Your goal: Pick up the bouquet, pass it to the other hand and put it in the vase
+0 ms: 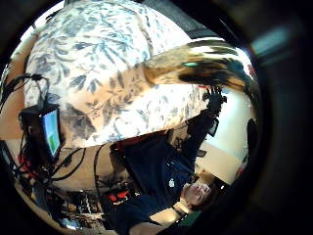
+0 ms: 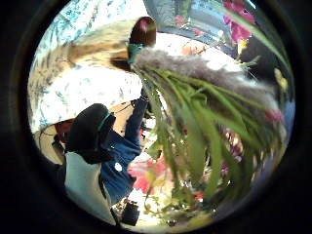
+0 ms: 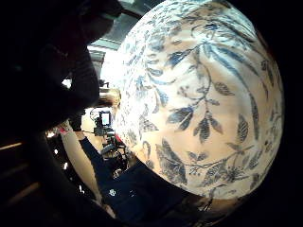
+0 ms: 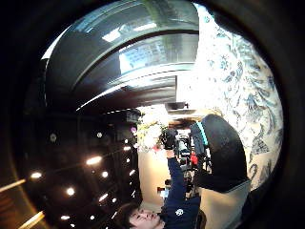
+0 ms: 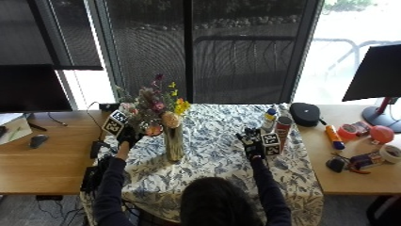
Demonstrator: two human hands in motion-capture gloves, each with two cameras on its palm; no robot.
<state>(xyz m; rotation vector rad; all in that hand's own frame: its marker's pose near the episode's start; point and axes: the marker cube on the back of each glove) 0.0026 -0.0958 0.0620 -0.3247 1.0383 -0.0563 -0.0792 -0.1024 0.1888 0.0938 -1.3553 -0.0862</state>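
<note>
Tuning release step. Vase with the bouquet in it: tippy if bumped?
Likely tippy: the vase is tall and narrow, with the bouquet spreading wide above it. It stands on a tablecloth, so it may slide or rock. The left hand is beside it.

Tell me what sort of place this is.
Probably an office or lab workspace, not a home: a long wooden table with monitors at both ends, tape rolls and tools along its right side, and large windows behind it.
</note>
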